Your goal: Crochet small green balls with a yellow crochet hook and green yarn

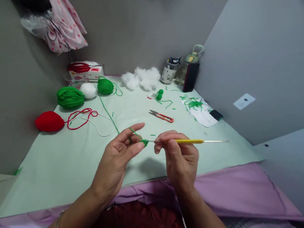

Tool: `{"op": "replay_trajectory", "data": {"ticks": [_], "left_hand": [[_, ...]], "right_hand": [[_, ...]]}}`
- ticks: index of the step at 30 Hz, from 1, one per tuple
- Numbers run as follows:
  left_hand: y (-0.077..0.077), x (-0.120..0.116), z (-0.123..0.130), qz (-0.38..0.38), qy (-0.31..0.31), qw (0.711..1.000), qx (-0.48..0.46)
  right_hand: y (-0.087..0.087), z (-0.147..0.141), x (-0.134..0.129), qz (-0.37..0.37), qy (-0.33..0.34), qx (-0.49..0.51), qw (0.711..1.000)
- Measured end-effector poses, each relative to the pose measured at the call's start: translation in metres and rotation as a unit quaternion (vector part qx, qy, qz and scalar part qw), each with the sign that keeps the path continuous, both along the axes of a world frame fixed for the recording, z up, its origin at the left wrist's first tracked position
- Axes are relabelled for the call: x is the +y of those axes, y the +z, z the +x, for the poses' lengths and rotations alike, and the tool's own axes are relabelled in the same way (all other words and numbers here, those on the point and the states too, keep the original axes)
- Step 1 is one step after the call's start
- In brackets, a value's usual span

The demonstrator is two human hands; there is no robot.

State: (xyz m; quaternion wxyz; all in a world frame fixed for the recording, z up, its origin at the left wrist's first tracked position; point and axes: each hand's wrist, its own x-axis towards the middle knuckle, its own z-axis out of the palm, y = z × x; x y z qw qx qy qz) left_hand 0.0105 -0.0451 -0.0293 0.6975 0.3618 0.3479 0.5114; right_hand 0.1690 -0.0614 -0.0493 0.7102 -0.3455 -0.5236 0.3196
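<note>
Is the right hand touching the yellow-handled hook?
Touching. The head view shows the right hand gripping the yellow-handled hook, its thumb laid against it.

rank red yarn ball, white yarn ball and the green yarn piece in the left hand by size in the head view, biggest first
1. Red yarn ball
2. White yarn ball
3. Green yarn piece

The yarn piece (145, 143) is green, the hook handle (190, 141) yellow, the hanging cloth (69, 22) red-dotted pink.
</note>
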Motion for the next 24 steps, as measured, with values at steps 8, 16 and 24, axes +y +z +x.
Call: {"op": "replay_trajectory", "data": {"ticks": [8, 16, 24], "left_hand": [[-0.0032, 0.0022, -0.0033, 0.058, 0.036, 0.995, 0.069], [-0.0082, -0.0043, 0.0017, 0.054, -0.039, 0.995, 0.074], [-0.0002, 0.0039, -0.0016, -0.048, -0.095, 0.994, -0.025]], "right_hand": [[0.0003, 0.0014, -0.0038, -0.021, 0.005, 0.016, 1.000], [0.0012, -0.0013, -0.0004, 0.022, -0.012, -0.069, 0.997], [0.0013, 0.0066, 0.0024, -0.002, 0.053, 0.007, 0.999]]}}
